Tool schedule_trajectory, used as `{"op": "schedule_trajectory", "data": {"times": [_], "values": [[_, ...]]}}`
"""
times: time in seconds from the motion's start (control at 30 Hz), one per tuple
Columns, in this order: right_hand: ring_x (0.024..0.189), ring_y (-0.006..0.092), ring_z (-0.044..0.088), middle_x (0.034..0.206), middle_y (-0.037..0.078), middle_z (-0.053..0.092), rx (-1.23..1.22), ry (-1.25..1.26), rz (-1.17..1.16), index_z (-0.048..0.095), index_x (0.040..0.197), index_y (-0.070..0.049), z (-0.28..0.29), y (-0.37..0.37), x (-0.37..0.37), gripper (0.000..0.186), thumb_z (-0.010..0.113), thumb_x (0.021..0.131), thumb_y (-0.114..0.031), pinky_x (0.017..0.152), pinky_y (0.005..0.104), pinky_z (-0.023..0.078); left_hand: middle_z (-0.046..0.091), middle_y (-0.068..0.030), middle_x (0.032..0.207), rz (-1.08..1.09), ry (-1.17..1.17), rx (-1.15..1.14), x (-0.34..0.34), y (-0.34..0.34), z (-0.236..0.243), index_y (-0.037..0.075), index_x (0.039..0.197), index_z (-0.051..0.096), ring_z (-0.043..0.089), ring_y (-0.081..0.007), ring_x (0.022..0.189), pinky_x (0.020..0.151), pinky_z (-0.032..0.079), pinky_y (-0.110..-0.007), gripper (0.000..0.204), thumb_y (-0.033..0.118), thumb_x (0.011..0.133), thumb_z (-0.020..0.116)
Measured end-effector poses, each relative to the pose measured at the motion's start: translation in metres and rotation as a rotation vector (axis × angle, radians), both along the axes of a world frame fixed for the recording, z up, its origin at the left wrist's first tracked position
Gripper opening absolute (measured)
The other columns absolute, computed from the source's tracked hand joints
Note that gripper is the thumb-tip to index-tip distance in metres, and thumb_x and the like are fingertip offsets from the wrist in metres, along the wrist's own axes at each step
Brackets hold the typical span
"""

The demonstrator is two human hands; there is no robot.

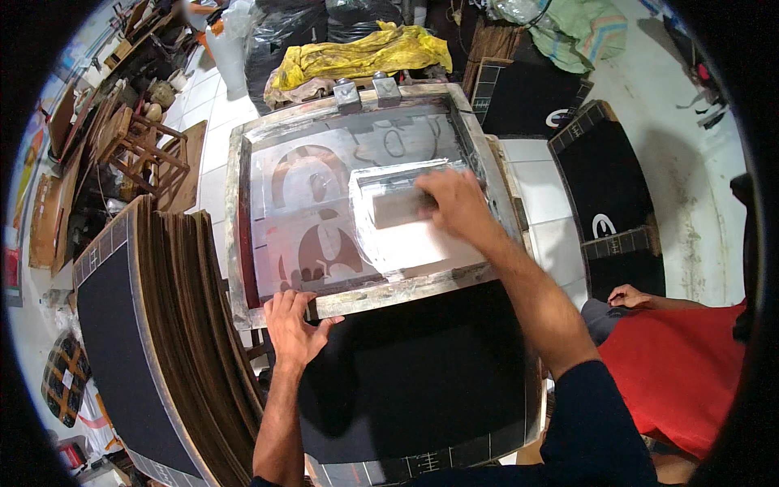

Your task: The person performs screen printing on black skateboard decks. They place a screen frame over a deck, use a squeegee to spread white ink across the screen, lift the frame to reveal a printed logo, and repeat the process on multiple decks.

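Wooden screen frame [357,296] looks stiff, pinned near-edge by flat, released left hand [294,325]; right hand [454,203] fingers clench the rigid squeegee [399,208].

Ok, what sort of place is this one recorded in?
Most likely a small screen-printing workshop. The right hand drags a squeegee across a framed printing screen while the left hand steadies its edge, a stack of dark boards waits alongside, and printed black panels lie on the tiled floor.
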State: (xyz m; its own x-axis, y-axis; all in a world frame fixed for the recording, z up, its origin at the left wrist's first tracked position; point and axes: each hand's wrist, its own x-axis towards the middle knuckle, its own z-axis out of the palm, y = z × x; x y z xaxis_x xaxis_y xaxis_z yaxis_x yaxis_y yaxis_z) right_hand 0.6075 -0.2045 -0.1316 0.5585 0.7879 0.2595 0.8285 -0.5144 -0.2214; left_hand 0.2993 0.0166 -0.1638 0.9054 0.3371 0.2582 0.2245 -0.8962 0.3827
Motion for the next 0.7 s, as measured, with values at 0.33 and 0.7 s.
{"op": "schedule_trajectory", "data": {"times": [0.33, 0.7], "values": [[0.112, 0.0355, 0.070, 0.112, 0.011, 0.076, -0.059, 0.057, -0.079, 0.074, 0.115, -0.012, -0.002, 0.068, 0.074, 0.045, 0.088, 0.077, -0.030, 0.101, 0.0544, 0.047, 0.065, -0.0074, 0.094, 0.015, 0.011, -0.011, 0.002, -0.002, 0.005, 0.005, 0.104, 0.073, 0.059, -0.0282, 0.093, 0.087, 0.041, -0.044, 0.058, 0.037, 0.064, 0.099], [0.103, 0.0269, 0.063, 0.104, 0.006, 0.068, 0.049, 0.036, -0.121, 0.074, 0.111, -0.011, 0.023, -0.064, -0.127, 0.035, 0.084, 0.078, -0.008, 0.097, 0.0466, 0.045, 0.065, -0.0092, 0.094, 0.002, -0.029, -0.006, 0.004, -0.003, 0.012, 0.005, 0.102, 0.073, 0.060, -0.0309, 0.094, 0.087, 0.041, -0.045, 0.057, 0.037, 0.062, 0.099]]}}
